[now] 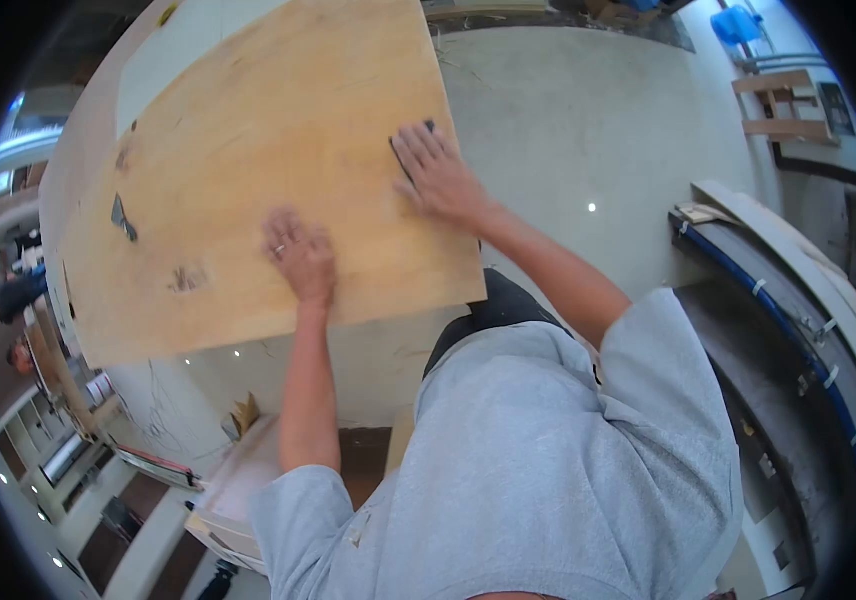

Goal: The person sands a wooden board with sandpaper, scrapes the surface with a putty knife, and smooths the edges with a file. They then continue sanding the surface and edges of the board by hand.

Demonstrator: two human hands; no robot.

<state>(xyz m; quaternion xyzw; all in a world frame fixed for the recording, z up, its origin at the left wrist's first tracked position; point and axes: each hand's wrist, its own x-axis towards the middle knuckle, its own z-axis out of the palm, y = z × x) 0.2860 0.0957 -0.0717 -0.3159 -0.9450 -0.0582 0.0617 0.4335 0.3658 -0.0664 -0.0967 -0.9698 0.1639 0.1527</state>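
A large light-brown wooden board (258, 140) lies in front of me, with a few dark stained patches on it. My left hand (303, 258), wearing a ring, rests flat on its near part with the fingers apart; it holds nothing and is slightly blurred. Near the board's right edge my right hand (438, 180) presses down on a dark flat pad (397, 152) that looks like a sanding block. Most of that pad is hidden under the fingers. To the left, a putty knife (123, 218) with a dark metal blade lies on the board.
Stacked long curved panels with a blue edge (808, 340) stand at my right. Behind the board's left side is a pale sheet (188, 60). A whitish box-like piece (248, 470) stands at lower left. Another person (18, 290) is at far left. Wooden frames (783, 105) stand at upper right.
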